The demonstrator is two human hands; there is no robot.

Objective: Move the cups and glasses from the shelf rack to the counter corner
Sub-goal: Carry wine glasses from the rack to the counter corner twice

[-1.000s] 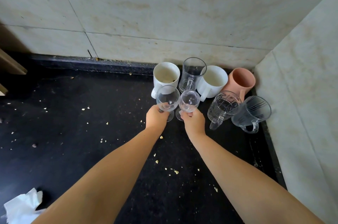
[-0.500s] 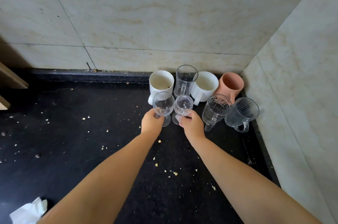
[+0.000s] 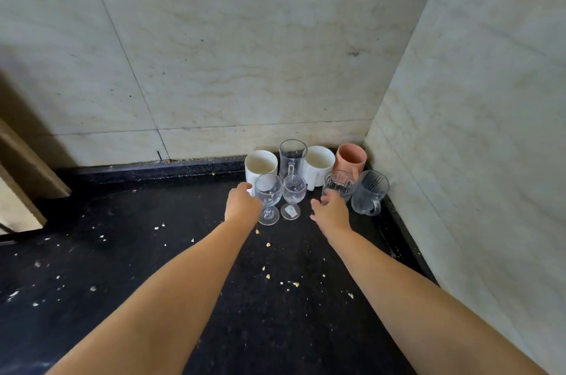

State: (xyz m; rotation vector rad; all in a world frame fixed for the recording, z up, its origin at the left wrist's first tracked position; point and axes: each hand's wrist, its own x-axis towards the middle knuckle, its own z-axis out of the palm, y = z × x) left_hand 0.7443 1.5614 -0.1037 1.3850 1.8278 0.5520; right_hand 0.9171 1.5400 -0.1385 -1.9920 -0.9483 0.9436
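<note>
In the counter corner, two clear stemmed wine glasses (image 3: 280,197) stand upright before the mugs — the left hand (image 3: 242,204) loosely cupped against the left bowl, the right hand (image 3: 330,213) spread empty just right of them, nothing gripped.

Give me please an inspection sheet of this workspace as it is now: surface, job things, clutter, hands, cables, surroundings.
Surface: black counter, speckled.
Job's things: two stemmed glasses upright in front; behind them two white mugs, a tall clear glass, a terracotta cup, two patterned glass mugs, all in the corner.
Clutter: crumbs scattered.
Hands: left hand beside the left stemmed glass, grip unclear; right hand open, holding nothing.
Cables: nothing seen.
Surroundings: pale tiled walls; wooden edge at left.
</note>
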